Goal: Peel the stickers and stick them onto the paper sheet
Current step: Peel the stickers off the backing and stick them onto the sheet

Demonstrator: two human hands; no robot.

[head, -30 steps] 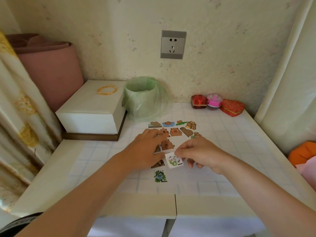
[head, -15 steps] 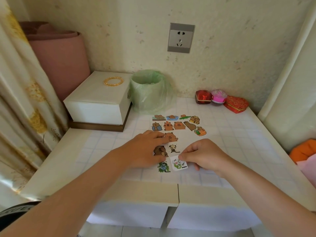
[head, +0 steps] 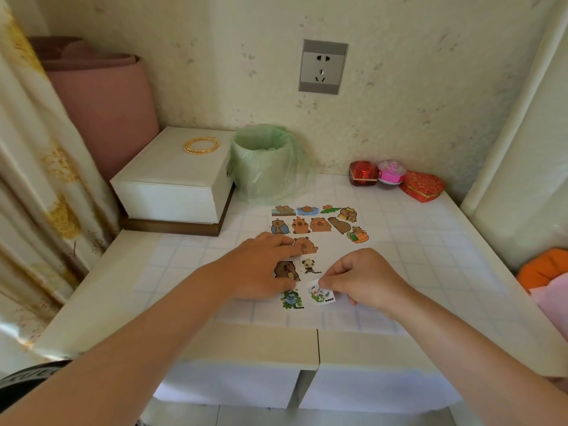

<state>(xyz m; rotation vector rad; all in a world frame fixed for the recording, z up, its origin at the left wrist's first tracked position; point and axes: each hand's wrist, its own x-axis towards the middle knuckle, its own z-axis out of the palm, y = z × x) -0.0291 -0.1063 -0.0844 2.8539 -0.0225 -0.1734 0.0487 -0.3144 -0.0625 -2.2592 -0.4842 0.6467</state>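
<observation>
Table point(head: 430, 272) front edge runs close under both hands, with little tabletop between the lowest stickers and that edge. There is open checked surface right of the paper sheet point(head: 333, 245), and more at the left front, toward the curtain point(head: 30, 179).

Left hand point(head: 261, 269) lies flat on the sheet's left side, fingers straight and together, tips by the brown capybara sticker point(head: 284, 269). Right hand point(head: 362, 281) has thumb and forefinger clamped on the upper right corner of the white flower sticker point(head: 319, 295), other fingers curled under. That sticker sits low on the sheet, just right of the blue-green sticker point(head: 292, 299) and below the panda sticker point(head: 309, 265). I cannot tell if it lies fully flat.

A second ago the pinched sticker was higher, over the brown one and above the blue-green one — now it is down beside it. Against half a second ago there is almost no shift, and the left hand is unchanged.

Rows of capybara stickers point(head: 318, 224) fill the sheet's far end. Behind them is a green-bagged bin point(head: 267, 161), close to the sheet's far edge. The white box point(head: 172, 182) with gold bangles point(head: 201, 145) blocks the far left. Red box point(head: 362, 173), pink box point(head: 391, 172) and heart box point(head: 422, 186) stand at the wall, well apart from the hands. Wall socket point(head: 322, 66) is above; an orange cushion point(head: 544, 265) is off the right edge.
</observation>
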